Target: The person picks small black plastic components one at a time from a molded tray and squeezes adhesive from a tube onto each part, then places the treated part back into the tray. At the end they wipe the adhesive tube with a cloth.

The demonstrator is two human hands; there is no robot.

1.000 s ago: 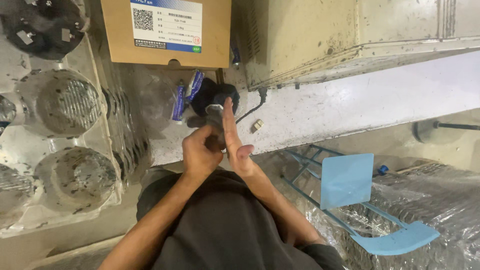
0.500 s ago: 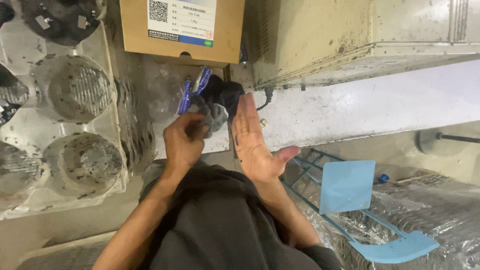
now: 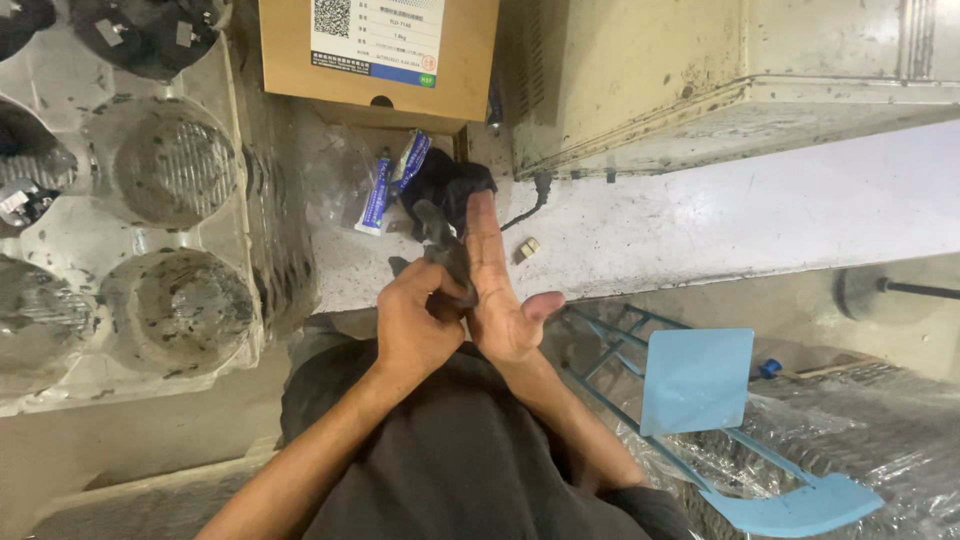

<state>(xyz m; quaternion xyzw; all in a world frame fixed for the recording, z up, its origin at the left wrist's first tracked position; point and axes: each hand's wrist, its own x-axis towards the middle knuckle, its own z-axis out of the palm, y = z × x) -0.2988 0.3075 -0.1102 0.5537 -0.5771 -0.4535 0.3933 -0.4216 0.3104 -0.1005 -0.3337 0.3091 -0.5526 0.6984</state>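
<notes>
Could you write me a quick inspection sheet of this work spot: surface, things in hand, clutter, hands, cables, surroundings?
Surface: pale, stained bench.
Job's things: dark part gripped by the left hand, laid against the right palm.
Clutter: blue-white tubes, black glove, small brass piece, clear bag.
Hands: left closed on the part; right hand open, flat.
Cables: black cable by the glove.
Surroundings: cardboard box, plastic tray, blue chair.
</notes>
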